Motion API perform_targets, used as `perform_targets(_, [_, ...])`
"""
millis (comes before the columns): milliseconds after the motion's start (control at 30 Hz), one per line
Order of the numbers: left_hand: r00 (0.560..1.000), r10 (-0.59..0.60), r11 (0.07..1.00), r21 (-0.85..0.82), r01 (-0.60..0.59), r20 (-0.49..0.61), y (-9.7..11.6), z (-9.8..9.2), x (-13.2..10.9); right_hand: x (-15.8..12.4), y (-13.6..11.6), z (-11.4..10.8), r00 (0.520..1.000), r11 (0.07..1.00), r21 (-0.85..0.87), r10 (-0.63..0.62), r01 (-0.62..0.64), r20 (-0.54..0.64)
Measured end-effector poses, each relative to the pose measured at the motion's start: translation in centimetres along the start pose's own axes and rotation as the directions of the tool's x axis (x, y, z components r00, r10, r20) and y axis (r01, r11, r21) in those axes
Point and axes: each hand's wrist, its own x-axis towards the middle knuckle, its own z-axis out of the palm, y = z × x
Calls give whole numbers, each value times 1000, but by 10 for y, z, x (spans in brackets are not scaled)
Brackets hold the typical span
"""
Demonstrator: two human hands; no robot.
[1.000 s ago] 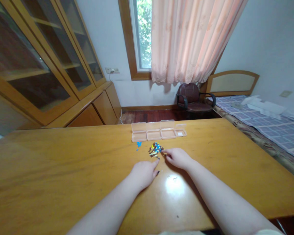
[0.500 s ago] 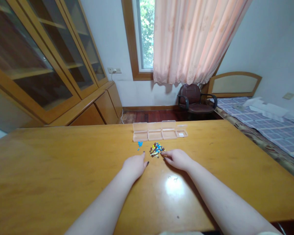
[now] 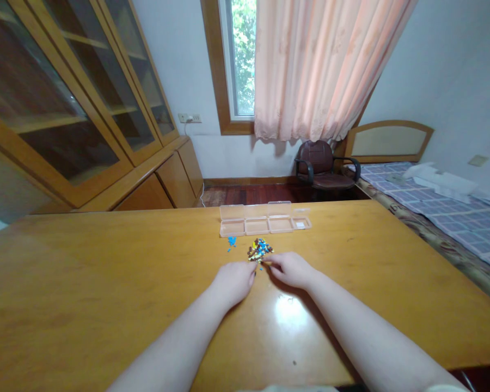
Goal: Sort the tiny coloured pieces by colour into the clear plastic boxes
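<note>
A small mixed pile of tiny building-brick-like pieces [image 3: 259, 247] in blue, brown, yellow and cream lies on the wooden table. At its near left edge is my left hand [image 3: 234, 279], with index finger and thumb a little apart and nothing seen between them. My right hand [image 3: 293, 269] reaches in from the right, its index finger stretched out to the pile's near edge, the other fingers bent beneath. A single blue piece [image 3: 261, 268] lies between the two hands. Left of the pile sits a small group of blue pieces [image 3: 232, 241].
Behind the pieces stands a row of clear plastic boxes [image 3: 256, 226] with raised lids. Under everything is the wooden table [image 3: 106, 283]. Farther off are a brown armchair [image 3: 320, 166], a glass-door cabinet [image 3: 73, 98] and a bed [image 3: 428, 201].
My left hand has moved right, up to the pile's near edge. My right index finger has shifted slightly left. A blue piece now lies apart, just in front of the pile.
</note>
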Motion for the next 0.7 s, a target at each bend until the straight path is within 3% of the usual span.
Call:
perform_targets(100, [996, 77, 997, 9, -77, 34, 10, 3, -3, 3, 3, 1, 995, 993, -65, 92, -94, -31])
perform_targets(267, [995, 67, 997, 32, -70, 70, 9, 6, -1, 4, 6, 3, 997, 994, -87, 72, -72, 3])
perform_targets(700, [980, -177, 984, 30, 175, 89, -7, 5, 4, 4, 3, -1, 997, 996, -37, 77, -77, 4])
